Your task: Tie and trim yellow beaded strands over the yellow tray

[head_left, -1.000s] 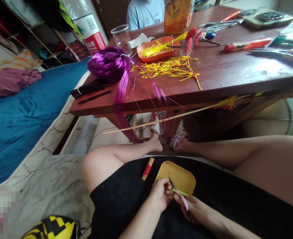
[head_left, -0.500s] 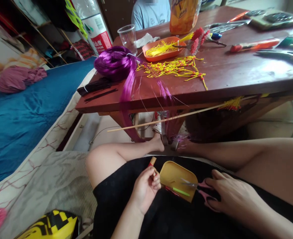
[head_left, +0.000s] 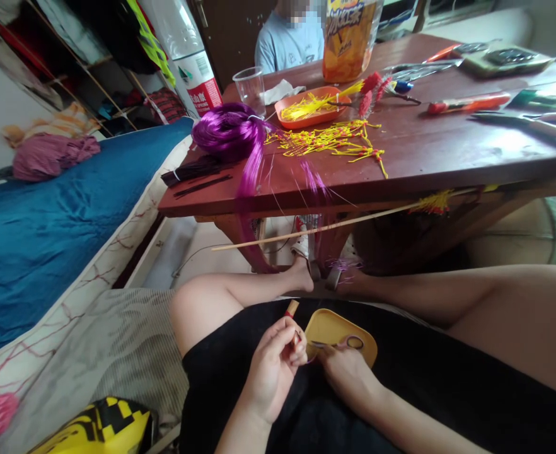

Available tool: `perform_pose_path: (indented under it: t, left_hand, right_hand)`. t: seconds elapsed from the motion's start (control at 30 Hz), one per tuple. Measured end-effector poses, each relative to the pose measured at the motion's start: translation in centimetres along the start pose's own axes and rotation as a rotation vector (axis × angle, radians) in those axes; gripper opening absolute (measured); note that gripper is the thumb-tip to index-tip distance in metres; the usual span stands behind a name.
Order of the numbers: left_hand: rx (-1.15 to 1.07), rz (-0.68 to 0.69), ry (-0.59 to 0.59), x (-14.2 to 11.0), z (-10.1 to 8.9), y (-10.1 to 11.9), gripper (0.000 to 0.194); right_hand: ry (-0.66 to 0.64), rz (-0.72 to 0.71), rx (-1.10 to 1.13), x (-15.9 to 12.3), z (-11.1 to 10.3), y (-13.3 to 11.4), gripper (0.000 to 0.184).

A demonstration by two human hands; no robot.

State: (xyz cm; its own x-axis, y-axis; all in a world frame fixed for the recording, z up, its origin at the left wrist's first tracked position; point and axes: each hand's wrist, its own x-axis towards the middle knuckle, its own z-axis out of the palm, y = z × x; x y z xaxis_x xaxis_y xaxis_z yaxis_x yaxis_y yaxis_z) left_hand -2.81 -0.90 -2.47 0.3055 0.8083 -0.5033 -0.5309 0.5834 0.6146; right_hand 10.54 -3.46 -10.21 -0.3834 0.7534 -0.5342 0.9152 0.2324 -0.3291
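Note:
My left hand (head_left: pixel 275 359) is closed, with a short tan strip with a red band (head_left: pixel 292 308) sticking up from behind its fingers. Just right of it, on my lap, lies a shallow yellow tray (head_left: pixel 337 320). Scissors with pink handles (head_left: pixel 354 342) rest in the tray, blades pointing left. My right hand (head_left: pixel 351 375) reaches over the tray's near side, close to my left fingers and beside the scissors. Its fingers bend downward, and their tips are hidden, so what they touch cannot be seen.
On the wooden table (head_left: pixel 429 154) ahead are a purple fibre bundle (head_left: pixel 228 132), yellow knotted strings (head_left: pixel 325 140), an orange dish (head_left: pixel 311 120), a plastic cup (head_left: pixel 249 88) and pliers (head_left: pixel 528 123). A thin stick (head_left: pixel 306 231) juts out below the edge. Another person (head_left: pixel 287 44) sits opposite.
The pink scissors have left my right hand's grip and now lie in the tray. My right hand has moved left, close to my left hand. The view has shifted slightly.

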Motion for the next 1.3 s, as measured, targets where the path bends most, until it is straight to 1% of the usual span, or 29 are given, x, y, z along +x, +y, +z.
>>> perform_pose_path:
  t: [0.13, 0.23, 0.33, 0.43, 0.47, 0.5, 0.53, 0.57, 0.6, 0.67, 0.7, 0.77, 0.8, 0.87, 0.97, 1.07, 1.13, 1.2, 1.23, 1.3]
  left_hand:
    - [-0.027, -0.02, 0.002, 0.4, 0.0, -0.6, 0.019]
    - [-0.036, -0.022, 0.006, 0.5, 0.1, -0.7, 0.019]
    - [-0.058, -0.02, 0.008, 0.3, 0.3, -0.6, 0.019]
    - [-0.068, -0.021, -0.021, 0.1, 0.6, -0.4, 0.02]
    - [-0.07, -0.023, -0.039, 0.1, 0.7, -0.4, 0.021]
    - [-0.071, -0.027, -0.059, 0.0, 0.8, -0.4, 0.022]
    - [-0.069, -0.031, -0.079, 0.1, 1.0, -0.4, 0.023]
    - [-0.064, -0.037, -0.101, 0.1, 1.2, -0.4, 0.023]
    - [-0.053, -0.042, -0.121, 0.1, 1.5, -0.5, 0.024]
    - [-0.02, -0.051, -0.151, 0.0, 2.0, -0.5, 0.024]
    - [-0.001, -0.055, -0.157, -0.1, 2.2, -0.6, 0.025]
    - [0.027, -0.071, -0.143, -0.4, 2.6, -0.6, 0.026]
    - [0.029, -0.08, -0.126, -0.5, 2.7, -0.6, 0.027]
    - [0.007, -0.096, -0.095, -0.7, 2.9, -0.7, 0.028]
    - [-0.051, -0.09, -0.068, -0.7, 3.0, -1.1, 0.03]
    - [-0.066, -0.06, -0.074, -0.5, 3.1, -1.6, 0.03]
    - [-0.046, -0.04, -0.095, -0.4, 3.2, -1.9, 0.029]
    - [-0.046, -0.023, -0.087, -0.5, 3.4, -2.1, 0.029]
    - [-0.056, -0.017, -0.066, -0.5, 3.5, -2.2, 0.03]
    - [-0.077, -0.003, -0.011, -0.5, 3.7, -2.2, 0.033]
  right_hand:
    - [0.002, 0.019, 0.064, 0.4, 0.5, -0.8, 0.019]
    - [0.039, 0.028, 0.178, 0.1, 0.3, -0.6, 0.013]
    - [0.111, 0.073, 0.318, -1.4, 0.2, 0.5, 0.02]
    - [0.174, 0.12, 0.457, -4.0, -0.2, 2.6, 0.016]
    - [0.219, 0.127, 0.542, -5.0, -0.5, 3.3, 0.019]
    - [0.314, 0.138, 0.747, -5.8, -1.0, 3.9, 0.02]
    - [0.38, 0.126, 0.943, -6.5, -1.6, 4.2, 0.022]
    - [0.414, 0.127, 1.105, -7.1, -2.5, 4.1, 0.025]
    - [0.417, 0.109, 1.264, -7.3, -3.4, 3.8, 0.027]
    - [0.356, 0.002, 1.487, -7.2, -5.5, 2.3, 0.028]
    - [0.327, -0.055, 1.556, -6.9, -6.4, 1.4, 0.027]
    - [0.312, -0.142, 1.665, -6.1, -7.8, -0.3, 0.026]
    - [0.311, -0.167, 1.7, -5.8, -8.2, -0.9, 0.027]
    - [0.33, -0.18, 1.733, -5.2, -8.4, -1.6, 0.029]
    - [0.382, -0.171, 1.694, -4.8, -7.5, -1.5, 0.03]
    - [0.482, -0.16, 1.648, -4.7, -6.3, -1.5, 0.028]
    - [0.589, -0.131, 1.607, -4.8, -5.7, -1.7, 0.026]
    - [0.685, -0.102, 1.538, -4.8, -5.5, -2.0, 0.025]
    - [0.712, -0.102, 1.509, -4.8, -5.5, -2.1, 0.025]
    - [0.705, -0.118, 1.506, -4.9, -5.9, -2.0, 0.025]
